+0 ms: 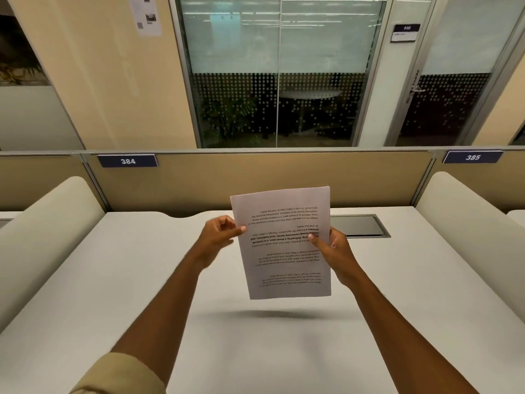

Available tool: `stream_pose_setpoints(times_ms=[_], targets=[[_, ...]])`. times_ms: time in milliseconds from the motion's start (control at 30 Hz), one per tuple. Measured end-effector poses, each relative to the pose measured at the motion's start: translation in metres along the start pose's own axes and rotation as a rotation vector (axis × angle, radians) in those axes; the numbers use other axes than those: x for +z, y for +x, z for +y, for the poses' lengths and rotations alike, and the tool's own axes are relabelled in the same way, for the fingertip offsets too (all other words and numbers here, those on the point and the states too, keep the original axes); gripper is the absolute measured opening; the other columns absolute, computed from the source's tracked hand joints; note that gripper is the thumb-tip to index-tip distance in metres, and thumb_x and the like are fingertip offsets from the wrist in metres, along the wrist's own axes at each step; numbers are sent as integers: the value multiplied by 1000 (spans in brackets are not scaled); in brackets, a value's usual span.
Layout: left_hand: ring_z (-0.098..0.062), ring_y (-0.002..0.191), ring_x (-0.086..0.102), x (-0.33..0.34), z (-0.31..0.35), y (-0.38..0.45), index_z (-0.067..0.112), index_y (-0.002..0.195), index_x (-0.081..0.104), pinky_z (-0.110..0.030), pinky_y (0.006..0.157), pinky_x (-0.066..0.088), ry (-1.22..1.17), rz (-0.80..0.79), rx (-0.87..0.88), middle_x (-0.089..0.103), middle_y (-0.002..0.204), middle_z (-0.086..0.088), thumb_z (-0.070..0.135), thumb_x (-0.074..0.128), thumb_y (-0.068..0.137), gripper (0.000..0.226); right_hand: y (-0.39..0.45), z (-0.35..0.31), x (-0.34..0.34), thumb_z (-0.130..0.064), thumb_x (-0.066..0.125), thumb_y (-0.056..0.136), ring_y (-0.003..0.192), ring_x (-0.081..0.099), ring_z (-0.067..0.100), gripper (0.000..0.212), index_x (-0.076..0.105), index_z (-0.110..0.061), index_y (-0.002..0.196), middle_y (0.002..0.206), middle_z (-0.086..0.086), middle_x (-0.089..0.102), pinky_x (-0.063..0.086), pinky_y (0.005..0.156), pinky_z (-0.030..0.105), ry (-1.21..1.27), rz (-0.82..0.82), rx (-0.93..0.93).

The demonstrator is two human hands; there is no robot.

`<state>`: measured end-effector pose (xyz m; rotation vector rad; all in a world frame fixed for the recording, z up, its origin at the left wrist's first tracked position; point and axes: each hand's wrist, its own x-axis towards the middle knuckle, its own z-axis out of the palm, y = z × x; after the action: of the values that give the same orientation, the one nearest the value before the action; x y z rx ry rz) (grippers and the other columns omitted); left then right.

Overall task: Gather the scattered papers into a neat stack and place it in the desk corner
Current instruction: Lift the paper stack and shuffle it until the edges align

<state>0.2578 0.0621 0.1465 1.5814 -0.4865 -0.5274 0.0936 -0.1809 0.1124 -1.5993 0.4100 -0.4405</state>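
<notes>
Both hands hold the papers (284, 243) up above the desk (142, 280), at its centre.

The left hand (217, 237) pinches the sheets' nine o'clock edge, thumb in front, fingers curled behind; the right hand (332, 248) grips the three o'clock edge likewise; the printed text reads upside down; the pale desk lies bare beneath, a dark cable hatch (358, 226) at two o'clock; a partition (255, 180) with plates 384 (127, 161) and 385 (473, 157) stands at twelve o'clock, glass walls beyond; how many sheets there are is unclear; the small print is illegible.

Labels 384 (127, 161), 385 (472, 157); glass door (451, 81)
</notes>
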Motion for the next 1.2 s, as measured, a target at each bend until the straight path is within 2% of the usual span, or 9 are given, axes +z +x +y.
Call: stream_pose_setpoints(times_ms=[67,133,200,400,600,767,900,1100,1200], targets=[[-29,102,66,17,-24,-10,2,105,58,-50,96,51,-165,-27,-28,69,112,-17,8,66,89,20,-3,7,5,-23,64,92,94,72,28,25,61,-19,116,110,5,72,62,76,43,12,15,23],[-31,104,69,37,-42,-19,7,121,57,-46,88,58,-203,22,-7,70,118,-14,12,61,93,28,-8,13,12,-23,64,91,90,72,24,21,61,-25,111,107,2,72,62,68,34,16,41,28],[-28,103,69,53,-53,-27,16,124,55,-40,82,61,-146,95,25,70,115,-8,20,57,96,28,-13,19,18,-24,65,91,88,72,21,18,61,-30,108,105,-1,72,60,62,26,15,82,30],[-22,93,69,70,-64,-37,32,107,50,-24,65,57,-40,310,69,66,104,2,25,54,98,13,-26,32,30,-26,64,91,84,71,19,18,60,-38,104,102,-6,71,56,54,19,28,157,39],[-20,84,71,67,-70,-45,30,108,59,-21,60,58,-18,379,133,71,101,4,22,56,97,15,-33,35,35,-24,65,91,84,71,19,20,61,-37,105,100,-9,72,56,55,19,47,158,31],[-25,96,69,71,-92,-57,24,121,53,-38,75,63,10,368,65,67,109,-3,23,53,98,23,-49,57,40,-23,66,90,92,70,17,21,63,-35,107,100,-9,72,57,60,20,70,150,64],[-28,104,66,74,-105,-64,20,126,51,-48,81,61,-2,335,25,65,115,-8,18,50,100,26,-56,73,43,-20,65,91,103,66,21,32,59,-24,123,111,-2,69,57,67,21,70,151,121],[-21,98,67,72,-98,-61,27,118,52,-26,69,60,9,342,60,66,112,-1,21,51,99,20,-50,66,40,-22,63,93,100,66,21,32,56,-27,123,111,-3,67,59,70,27,53,145,111],[-21,94,68,69,-96,-58,24,117,56,-23,66,58,5,367,65,68,107,0,21,53,98,19,-47,65,39,-21,63,93,98,66,21,34,56,-26,125,111,-2,67,60,73,31,58,155,105]])
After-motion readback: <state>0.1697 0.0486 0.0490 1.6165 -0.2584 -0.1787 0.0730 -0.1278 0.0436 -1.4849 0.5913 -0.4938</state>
